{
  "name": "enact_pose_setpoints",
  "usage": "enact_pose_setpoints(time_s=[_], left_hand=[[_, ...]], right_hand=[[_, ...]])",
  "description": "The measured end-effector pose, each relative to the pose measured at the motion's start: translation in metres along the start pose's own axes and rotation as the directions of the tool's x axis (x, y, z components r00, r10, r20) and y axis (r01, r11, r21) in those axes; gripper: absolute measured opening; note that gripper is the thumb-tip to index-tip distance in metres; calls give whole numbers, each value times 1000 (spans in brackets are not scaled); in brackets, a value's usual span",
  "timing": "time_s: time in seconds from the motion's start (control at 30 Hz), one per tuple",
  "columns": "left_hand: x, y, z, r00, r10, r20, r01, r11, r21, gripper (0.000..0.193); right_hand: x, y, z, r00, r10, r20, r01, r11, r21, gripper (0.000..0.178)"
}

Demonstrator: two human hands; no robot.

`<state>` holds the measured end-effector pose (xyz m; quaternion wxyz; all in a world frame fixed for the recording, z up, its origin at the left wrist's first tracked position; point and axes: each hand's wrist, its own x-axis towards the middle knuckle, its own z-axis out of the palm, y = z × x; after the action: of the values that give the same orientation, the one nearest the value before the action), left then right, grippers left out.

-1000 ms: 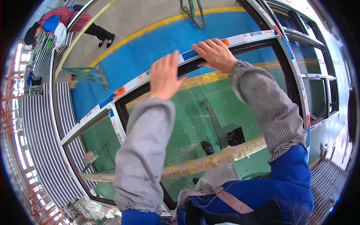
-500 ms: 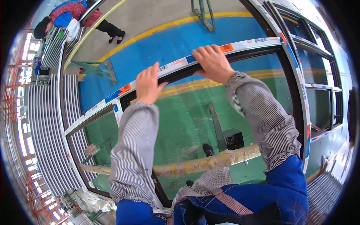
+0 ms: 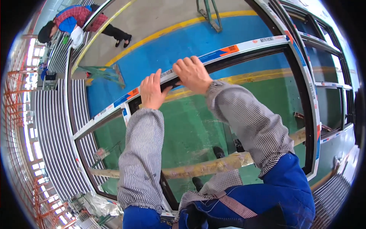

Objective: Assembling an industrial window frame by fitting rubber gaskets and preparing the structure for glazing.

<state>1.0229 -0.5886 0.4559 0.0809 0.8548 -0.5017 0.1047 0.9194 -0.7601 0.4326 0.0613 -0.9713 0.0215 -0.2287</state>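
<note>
A large window frame (image 3: pixel 251 45) spreads out before me, dark on its inner edges and covered with white film bearing orange and blue labels. My left hand (image 3: pixel 151 91) grips its middle bar near an upright joint, fingers over the top and thumb on the near side. Just to the right, my right hand (image 3: pixel 192 74) is closed over the same bar, a narrow gap between the two hands. The fingertips on the far side are hidden. Below, a wrapped tan support beam (image 3: pixel 213 165) passes under the frame.
More window frames (image 3: pixel 326 85) stand at the right. Long grey metal profiles (image 3: pixel 53 133) are stacked at the left. A green stand (image 3: pixel 105 75) is on the blue floor strip (image 3: pixel 152 57). A person in a red checked top (image 3: pixel 78 19) bends over profiles at the far left.
My right hand has moved left along the bar, closer to my left hand. My left hand stays at about the same spot. The view has shifted slightly.
</note>
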Motion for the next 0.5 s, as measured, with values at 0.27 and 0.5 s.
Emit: enact_pose_setpoints(time_s=[0.27, 0.5], left_hand=[[-4, -12, 5, 999, 15, -39, -13, 999, 52, 62], [-4, -10, 13, 999, -4, 44, -1, 996, 94, 77]], right_hand=[[16, -13, 14, 965, -133, -225, 124, 991, -55, 22], [-31, 91, -22, 978, -203, -49, 184, 951, -250, 33]])
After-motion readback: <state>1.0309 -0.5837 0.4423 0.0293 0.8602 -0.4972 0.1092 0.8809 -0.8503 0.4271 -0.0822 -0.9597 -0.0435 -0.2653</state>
